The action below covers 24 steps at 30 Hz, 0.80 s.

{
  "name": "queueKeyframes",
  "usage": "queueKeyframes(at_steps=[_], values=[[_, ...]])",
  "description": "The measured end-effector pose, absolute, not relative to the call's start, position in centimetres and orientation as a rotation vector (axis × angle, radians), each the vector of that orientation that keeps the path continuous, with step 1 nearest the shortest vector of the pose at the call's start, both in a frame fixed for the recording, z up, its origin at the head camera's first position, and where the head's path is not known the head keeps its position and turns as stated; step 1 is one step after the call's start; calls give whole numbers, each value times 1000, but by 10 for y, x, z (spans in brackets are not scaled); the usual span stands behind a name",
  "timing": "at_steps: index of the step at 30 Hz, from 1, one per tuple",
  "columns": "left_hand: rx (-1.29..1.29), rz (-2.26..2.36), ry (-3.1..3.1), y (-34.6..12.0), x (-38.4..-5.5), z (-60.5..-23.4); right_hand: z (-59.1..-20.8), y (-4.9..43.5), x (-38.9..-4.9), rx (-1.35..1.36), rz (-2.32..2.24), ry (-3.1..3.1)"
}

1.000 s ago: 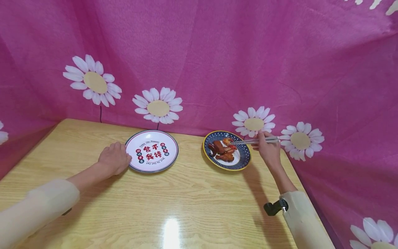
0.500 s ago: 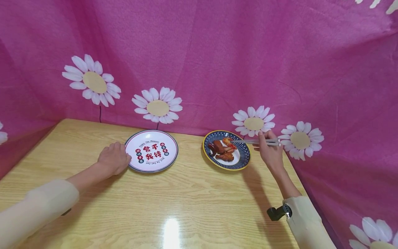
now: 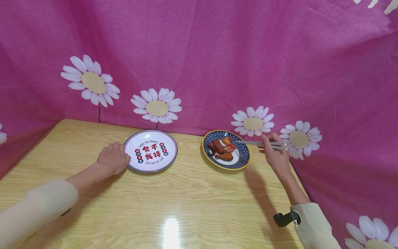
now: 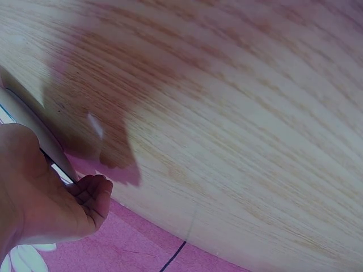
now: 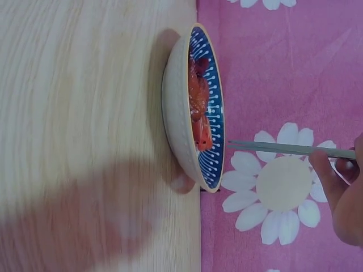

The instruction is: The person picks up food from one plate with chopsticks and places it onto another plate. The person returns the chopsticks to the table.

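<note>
On the left of the table, my left hand (image 3: 114,159) grips the near-left rim of a white plate (image 3: 166,160) with red and dark Chinese lettering. In the left wrist view its fingers (image 4: 93,192) curl at the plate's edge. My right hand (image 3: 277,157) holds a pair of pale chopsticks (image 3: 256,143) that point left. A deep blue-patterned plate (image 3: 245,155) with a yellow rim carries brown glazed chicken pieces (image 3: 224,156) and a reddish-orange shrimp (image 3: 228,142). In the right wrist view the chopstick tips stand just above the rim, apart from the food, with nothing between them.
A light wood table (image 3: 174,193) bears both plates near its back edge. Behind it and along the sides hangs a magenta cloth (image 3: 199,69) printed with white daisies. A black wrist camera (image 3: 284,219) sits at the right sleeve.
My right hand has drawn back to the right and slightly nearer, and the chopstick tips have shifted a little right from the shrimp. The left hand and both plates stay put.
</note>
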State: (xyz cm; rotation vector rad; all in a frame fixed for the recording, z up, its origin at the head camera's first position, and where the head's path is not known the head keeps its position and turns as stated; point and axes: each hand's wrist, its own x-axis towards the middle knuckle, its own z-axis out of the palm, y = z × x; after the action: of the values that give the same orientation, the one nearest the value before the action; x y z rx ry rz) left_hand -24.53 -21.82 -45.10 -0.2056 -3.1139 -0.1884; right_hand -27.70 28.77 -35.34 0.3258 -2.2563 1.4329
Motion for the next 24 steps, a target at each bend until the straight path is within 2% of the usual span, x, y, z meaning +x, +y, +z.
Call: queueKeyframes(at_steps=[7, 15, 24], values=[[-212, -205, -3096, -218, -246, -450, -349, 295, -262, 427, 1242, -2272], [-211, -209, -3089, -218, -246, -451, -370, 321, -273, 423, 1089, -2275], [-212, -215, -3096, -216, -246, -450, -377, 335, -275, 471, 872, -2258]])
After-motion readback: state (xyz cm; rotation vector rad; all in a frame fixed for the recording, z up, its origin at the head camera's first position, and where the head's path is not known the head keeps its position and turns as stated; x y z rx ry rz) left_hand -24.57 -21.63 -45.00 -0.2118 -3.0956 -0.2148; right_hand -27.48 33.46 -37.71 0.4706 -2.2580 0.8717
